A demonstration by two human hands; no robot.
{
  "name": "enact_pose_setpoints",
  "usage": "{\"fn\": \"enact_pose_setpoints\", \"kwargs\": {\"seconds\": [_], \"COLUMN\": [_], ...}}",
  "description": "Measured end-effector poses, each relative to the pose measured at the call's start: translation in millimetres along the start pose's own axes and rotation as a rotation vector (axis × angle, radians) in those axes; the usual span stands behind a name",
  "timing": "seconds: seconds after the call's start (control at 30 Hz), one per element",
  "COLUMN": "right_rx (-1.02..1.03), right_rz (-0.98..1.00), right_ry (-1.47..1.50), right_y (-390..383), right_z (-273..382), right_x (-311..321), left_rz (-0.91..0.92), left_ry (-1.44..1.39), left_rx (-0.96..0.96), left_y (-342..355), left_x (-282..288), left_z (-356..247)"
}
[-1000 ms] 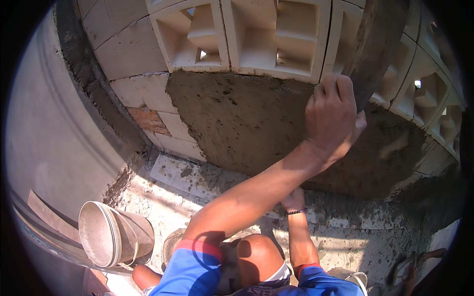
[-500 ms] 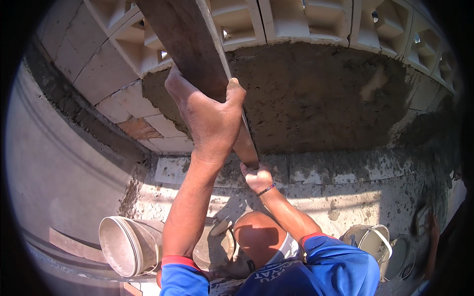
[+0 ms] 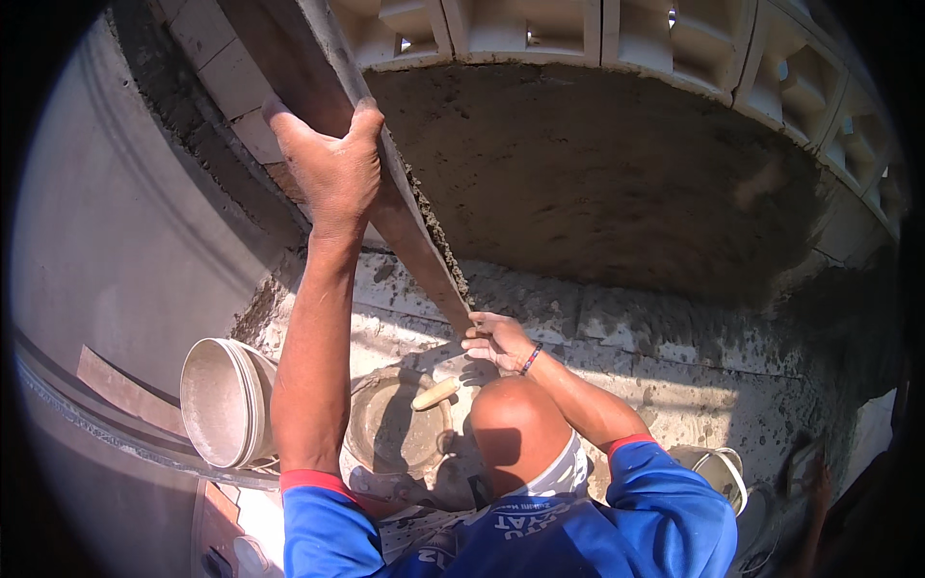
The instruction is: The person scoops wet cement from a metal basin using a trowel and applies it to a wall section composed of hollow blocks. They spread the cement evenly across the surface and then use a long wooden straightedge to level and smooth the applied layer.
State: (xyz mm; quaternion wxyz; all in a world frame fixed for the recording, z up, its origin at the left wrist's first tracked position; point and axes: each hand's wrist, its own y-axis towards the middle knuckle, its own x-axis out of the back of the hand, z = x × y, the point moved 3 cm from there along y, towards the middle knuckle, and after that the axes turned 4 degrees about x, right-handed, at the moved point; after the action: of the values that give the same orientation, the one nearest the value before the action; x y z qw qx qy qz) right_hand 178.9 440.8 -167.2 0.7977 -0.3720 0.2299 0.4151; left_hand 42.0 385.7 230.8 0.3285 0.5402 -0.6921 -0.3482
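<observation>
A long, flat screed board (image 3: 405,217) slants from the upper left down toward my knee, with wet mortar piled along its right edge. My left hand (image 3: 332,173) is wrapped around its upper part, thumb over the right edge. At the lower end, my right hand (image 3: 501,342) pinches the board's tip between thumb and fingers, some of which are loosely extended. Just right of the board spreads a grey patch of wet mortar (image 3: 597,173) on the wall.
White openwork blocks (image 3: 520,29) top the wall. A bucket (image 3: 217,405) lies tipped at the left; beside it sits a round mortar pan (image 3: 371,414) with a handled tool (image 3: 436,393). Another bucket (image 3: 718,472) stands at the right, near another person's hand (image 3: 819,479).
Both hands have brought the board left and its lower end downward, off the mortared area. A ridge of mortar now shows along its edge, and the patch looks smoother.
</observation>
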Motion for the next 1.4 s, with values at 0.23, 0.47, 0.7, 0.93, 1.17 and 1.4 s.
{"fn": "enact_pose_setpoints", "kwargs": {"seconds": [0.23, 0.47, 0.7, 0.93, 1.17, 1.4], "right_rx": [-0.029, 0.073, 0.053, 0.039, 0.045, 0.064], "right_rz": [-0.363, -0.377, -0.286, -0.296, -0.308, -0.348], "right_ry": [-0.084, -0.228, -0.521, -0.648, -0.701, -0.746], "right_y": [-38.3, -74.2, -75.4, -75.4, -70.0, -71.3], "right_z": [-32.7, -56.4, -83.8, -92.1, -94.8, -86.5], "right_x": [90.5, 149.8, 175.1, 171.1, 170.7, 173.5], "left_rz": [0.019, 0.106, 0.146, 0.073, 0.147, 0.137], "left_ry": [0.017, -0.063, -0.17, -0.158, -0.207, -0.074], "left_rx": [0.102, 0.116, 0.184, 0.095, 0.063, 0.006], "left_y": [12.8, 14.9, 21.0, 36.8, 68.0, 118.6], "left_x": [57.3, 80.4, 88.9, 84.1, 82.5, 74.6], "left_z": [45.6, 87.6, 122.3, 137.1, 146.5, 176.8]}}
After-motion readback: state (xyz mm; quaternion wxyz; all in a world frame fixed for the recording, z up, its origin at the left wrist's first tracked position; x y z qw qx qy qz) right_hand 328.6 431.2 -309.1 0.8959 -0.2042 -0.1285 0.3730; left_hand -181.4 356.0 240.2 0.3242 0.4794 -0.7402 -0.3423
